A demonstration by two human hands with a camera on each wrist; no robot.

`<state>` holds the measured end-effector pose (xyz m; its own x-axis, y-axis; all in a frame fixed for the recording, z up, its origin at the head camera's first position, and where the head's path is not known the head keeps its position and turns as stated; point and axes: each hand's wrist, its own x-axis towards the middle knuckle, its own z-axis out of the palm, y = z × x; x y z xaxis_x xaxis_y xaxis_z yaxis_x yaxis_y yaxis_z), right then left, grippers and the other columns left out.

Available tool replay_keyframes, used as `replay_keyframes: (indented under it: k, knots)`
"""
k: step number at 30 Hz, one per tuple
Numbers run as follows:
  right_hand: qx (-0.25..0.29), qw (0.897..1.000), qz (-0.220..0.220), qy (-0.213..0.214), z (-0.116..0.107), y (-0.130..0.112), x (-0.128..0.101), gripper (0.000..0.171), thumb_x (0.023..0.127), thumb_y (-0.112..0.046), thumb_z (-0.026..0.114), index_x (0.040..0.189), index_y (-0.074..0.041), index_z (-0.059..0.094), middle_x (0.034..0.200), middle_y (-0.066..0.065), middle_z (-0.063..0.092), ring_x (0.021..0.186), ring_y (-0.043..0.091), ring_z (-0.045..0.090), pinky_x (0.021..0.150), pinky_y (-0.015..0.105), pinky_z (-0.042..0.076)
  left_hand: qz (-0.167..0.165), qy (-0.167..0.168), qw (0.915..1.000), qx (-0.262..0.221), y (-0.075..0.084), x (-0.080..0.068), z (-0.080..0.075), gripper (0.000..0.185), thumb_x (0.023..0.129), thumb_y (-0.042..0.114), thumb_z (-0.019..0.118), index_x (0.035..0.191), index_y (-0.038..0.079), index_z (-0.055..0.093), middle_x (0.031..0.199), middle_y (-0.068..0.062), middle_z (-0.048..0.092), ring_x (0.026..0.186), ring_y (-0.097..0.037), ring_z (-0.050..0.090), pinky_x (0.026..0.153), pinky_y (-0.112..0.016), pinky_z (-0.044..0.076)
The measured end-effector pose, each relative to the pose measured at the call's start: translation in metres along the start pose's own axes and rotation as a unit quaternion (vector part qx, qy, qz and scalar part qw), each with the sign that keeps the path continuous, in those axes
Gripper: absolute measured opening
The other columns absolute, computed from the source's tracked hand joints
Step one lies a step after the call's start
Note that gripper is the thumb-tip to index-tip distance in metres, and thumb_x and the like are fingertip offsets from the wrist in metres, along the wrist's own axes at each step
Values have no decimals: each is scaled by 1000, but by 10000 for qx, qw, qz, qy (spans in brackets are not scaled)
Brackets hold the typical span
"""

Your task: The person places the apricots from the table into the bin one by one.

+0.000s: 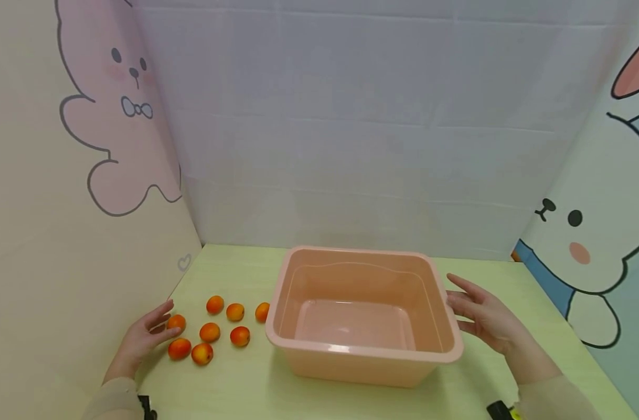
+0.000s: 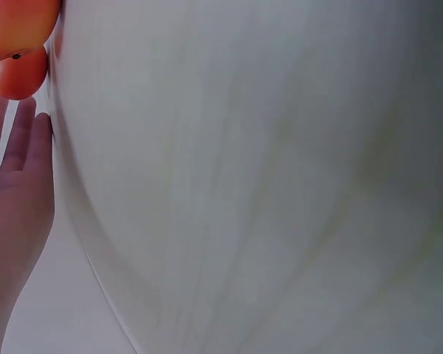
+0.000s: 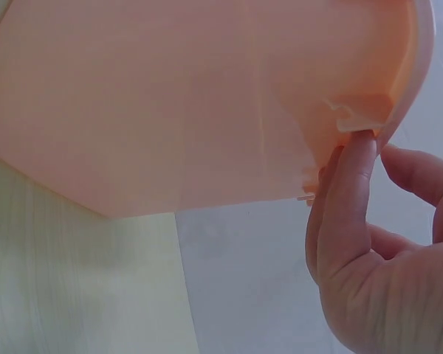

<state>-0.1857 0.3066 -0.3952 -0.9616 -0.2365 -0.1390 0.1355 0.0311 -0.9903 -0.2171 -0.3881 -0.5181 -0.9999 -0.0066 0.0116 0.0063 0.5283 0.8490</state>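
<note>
Orange fruits point(image 1: 210, 332), lower left of frame, lying just beside the loose-fingered left hand point(image 1: 143, 338); right hand point(image 1: 484, 315), fingers straight, touching the basin point(image 1: 364, 367).

Staged tabletop booth, cartoon rabbit panels point(image 1: 120, 116)

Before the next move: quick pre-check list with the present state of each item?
1. Basin empty: ok, nothing inside.
2. Basin upright on the table: ok.
3. Right hand at the basin's right rim: ok, fingers touch under the lip in the right wrist view; no closed grip.
4. Left hand at the fruits: ok, open, fingertips beside the leftmost one; holds none.
5. Fruits all outside the basin: ok, eight on the table to its left.
6. Fruits firm or ripe: cannot tell.
</note>
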Motion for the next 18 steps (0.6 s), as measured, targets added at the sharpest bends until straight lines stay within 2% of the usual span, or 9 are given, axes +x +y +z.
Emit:
replay_keyframes:
  k: [3, 6, 10, 14, 16, 18]
  knots:
    - [-13, 10000, 10, 47, 1, 0, 0, 76, 103, -14, 54, 158, -4, 2, 118, -12, 61, 102, 10, 67, 84, 33, 57, 7, -25, 10000, 32, -3, 1, 0, 78, 91, 24, 75, 152, -2, 34, 151, -28, 36, 114, -3, 50, 89, -8, 41]
    - [43, 10000, 31, 67, 2, 1, 1, 76, 103, -14, 55, 158, -3, 3, 116, -12, 62, 101, 11, 67, 84, 32, 57, 100, 42, 9999, 54, -5, 2, 0, 76, 90, 22, 76, 149, -5, 37, 148, -30, 40, 103, 15, 44, 88, -7, 40]
    - [239, 9997, 89, 39, 2, 2, 2, 74, 103, -15, 56, 159, -4, 8, 115, -11, 63, 101, 10, 67, 84, 30, 56, 129, 13, 9999, -2, -9, 3, 2, 73, 89, 20, 76, 146, -8, 39, 146, -32, 40, 103, 21, 42, 89, -5, 38]
    - [459, 9988, 139, -17, 1, 2, 2, 68, 103, -15, 56, 158, -6, 17, 115, -9, 64, 102, 10, 66, 85, 30, 56, 45, -122, 9999, -69, -11, 4, 1, 73, 89, 20, 76, 147, -6, 39, 148, -30, 39, 103, 24, 38, 90, -4, 37]
    - [512, 9986, 143, -36, 2, 2, 2, 65, 103, -15, 56, 158, -6, 22, 115, -8, 63, 102, 10, 66, 86, 31, 56, -11, -165, 9999, 0, -12, 3, 1, 73, 90, 22, 75, 148, -5, 39, 148, -29, 39, 103, 23, 37, 89, -4, 38]
    - [520, 9986, 128, -41, 2, 2, 2, 64, 103, -15, 56, 157, -5, 24, 116, -8, 63, 102, 9, 66, 86, 31, 56, -70, -159, 9997, 182, -11, 3, 0, 73, 90, 25, 75, 147, -4, 41, 148, -28, 41, 105, 16, 42, 87, -4, 38]
